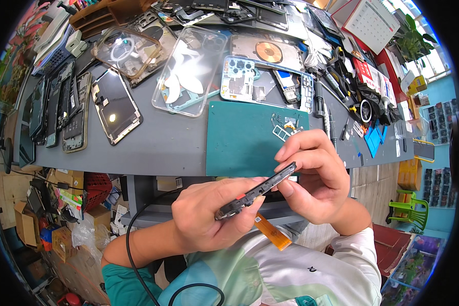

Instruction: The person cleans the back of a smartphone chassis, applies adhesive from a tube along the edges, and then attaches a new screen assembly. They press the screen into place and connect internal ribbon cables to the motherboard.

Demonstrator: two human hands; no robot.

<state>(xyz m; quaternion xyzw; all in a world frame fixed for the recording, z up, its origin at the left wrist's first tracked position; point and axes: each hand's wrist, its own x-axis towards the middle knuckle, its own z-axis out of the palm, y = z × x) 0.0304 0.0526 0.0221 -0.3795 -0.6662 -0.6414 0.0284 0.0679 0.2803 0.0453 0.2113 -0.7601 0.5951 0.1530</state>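
Observation:
My left hand (204,211) is closed round the lower end of a thin dark phone part (260,189), held edge-on and tilted up to the right above my lap. A small red spot shows on its edge near my left fingers. From beneath it hangs an orange flex cable (273,232). My right hand (316,176) has curled fingers and thumb about the part's upper end; whether a tiny piece sits between them is hidden. Just beyond lies a green mat (245,137) bearing a small pale metal frame (280,133) and tiny parts.
Behind the mat lie a blue phone frame (239,81) and a clear plastic case (188,71). A phone screen (115,107) and stacked phone housings (76,115) occupy the left. Screwdrivers (319,97) and blue tools (375,138) lie right. A black cable (129,245) loops past my left arm.

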